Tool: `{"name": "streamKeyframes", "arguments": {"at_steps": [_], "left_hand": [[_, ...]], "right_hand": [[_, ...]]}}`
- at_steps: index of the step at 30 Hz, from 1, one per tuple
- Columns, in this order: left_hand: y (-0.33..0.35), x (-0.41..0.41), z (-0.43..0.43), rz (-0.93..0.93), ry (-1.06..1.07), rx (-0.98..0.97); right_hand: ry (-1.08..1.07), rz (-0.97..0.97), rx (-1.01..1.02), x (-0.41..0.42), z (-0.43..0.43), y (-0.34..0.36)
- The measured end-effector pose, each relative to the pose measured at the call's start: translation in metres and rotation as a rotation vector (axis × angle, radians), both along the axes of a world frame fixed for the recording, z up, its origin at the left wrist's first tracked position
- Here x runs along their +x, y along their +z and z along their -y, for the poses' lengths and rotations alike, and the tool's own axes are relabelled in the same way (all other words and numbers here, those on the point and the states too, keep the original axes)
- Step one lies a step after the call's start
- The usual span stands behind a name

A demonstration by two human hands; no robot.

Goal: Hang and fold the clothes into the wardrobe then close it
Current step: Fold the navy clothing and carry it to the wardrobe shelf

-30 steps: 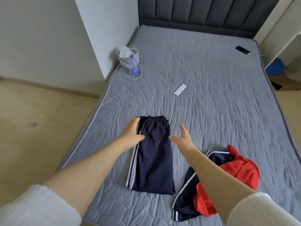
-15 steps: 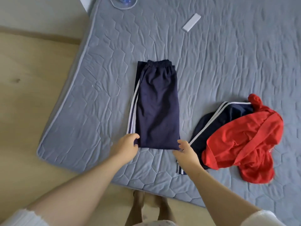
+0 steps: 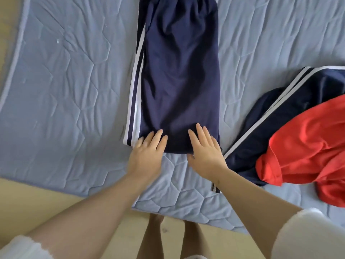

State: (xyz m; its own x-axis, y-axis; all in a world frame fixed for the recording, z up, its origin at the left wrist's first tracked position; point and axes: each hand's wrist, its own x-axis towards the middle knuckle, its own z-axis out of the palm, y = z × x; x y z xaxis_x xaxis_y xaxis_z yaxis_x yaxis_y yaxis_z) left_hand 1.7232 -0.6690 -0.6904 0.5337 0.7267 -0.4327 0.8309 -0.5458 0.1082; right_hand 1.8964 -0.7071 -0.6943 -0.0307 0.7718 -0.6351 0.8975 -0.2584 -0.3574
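Navy trousers (image 3: 179, 71) with white side stripes lie folded lengthwise on the grey quilted mattress (image 3: 65, 81). My left hand (image 3: 147, 156) lies flat with straight fingers on the near left corner of their hem. My right hand (image 3: 205, 150) rests flat on the near right part of the hem, fingers spread. To the right lies a second navy garment (image 3: 280, 113) with white stripes, partly covered by a crumpled red garment (image 3: 308, 146). The wardrobe is out of view.
The mattress's near edge (image 3: 177, 210) runs just in front of my bare feet (image 3: 173, 238) on the light wooden floor (image 3: 46, 202). The mattress's left edge (image 3: 16, 53) curves at the far left.
My view has dropped and closed in on the trousers' hem. Both hands went from the corners of the hem to lying flat on top of it.
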Motion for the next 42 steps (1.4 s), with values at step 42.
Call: {"name": "streamKeyframes", "arguments": {"at_steps": [42], "left_hand": [[0.136,-0.041,0.061,-0.319,0.113,-0.898]], "right_hand": [[-0.045,-0.178,-0.494,-0.018,0.126,0.117]]}}
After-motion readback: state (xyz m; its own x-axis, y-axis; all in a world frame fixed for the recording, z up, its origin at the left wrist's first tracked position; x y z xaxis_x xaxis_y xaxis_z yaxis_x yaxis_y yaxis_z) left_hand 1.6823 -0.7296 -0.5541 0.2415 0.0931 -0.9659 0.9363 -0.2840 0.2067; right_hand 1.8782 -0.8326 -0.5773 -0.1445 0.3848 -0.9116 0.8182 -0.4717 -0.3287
